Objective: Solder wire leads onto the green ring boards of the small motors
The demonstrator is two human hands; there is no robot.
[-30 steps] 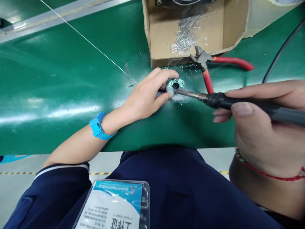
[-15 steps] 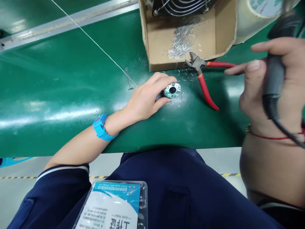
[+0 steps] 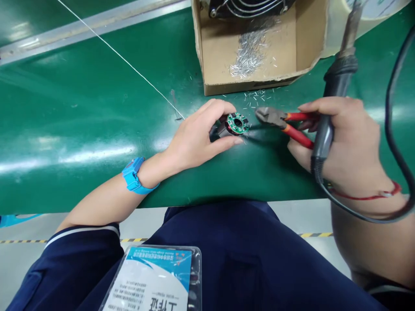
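My left hand point(image 3: 197, 136) pinches a small round motor part topped by a green ring-shaped circuit board point(image 3: 237, 123), resting on the green table point(image 3: 81, 121). My right hand point(image 3: 340, 142) grips red-handled cutting pliers point(image 3: 285, 123), their jaws pointing left just right of the board. The same hand also holds a black soldering iron point(image 3: 333, 90) upright, tip pointing away, its cable point(image 3: 395, 129) looping round my wrist.
An open cardboard box point(image 3: 259, 47) with a pile of cut metal leads stands behind the board; loose clippings lie on the table before it. A thin solder wire point(image 3: 123, 60) runs diagonally from the far left. A roll of tape point(image 3: 366, 21) is at top right. A badge point(image 3: 155, 280) hangs at my lap.
My right hand lifted the soldering iron off the board, swung it upright, then picked the pliers off the table and brought their jaws near the board. My left hand kept its hold.
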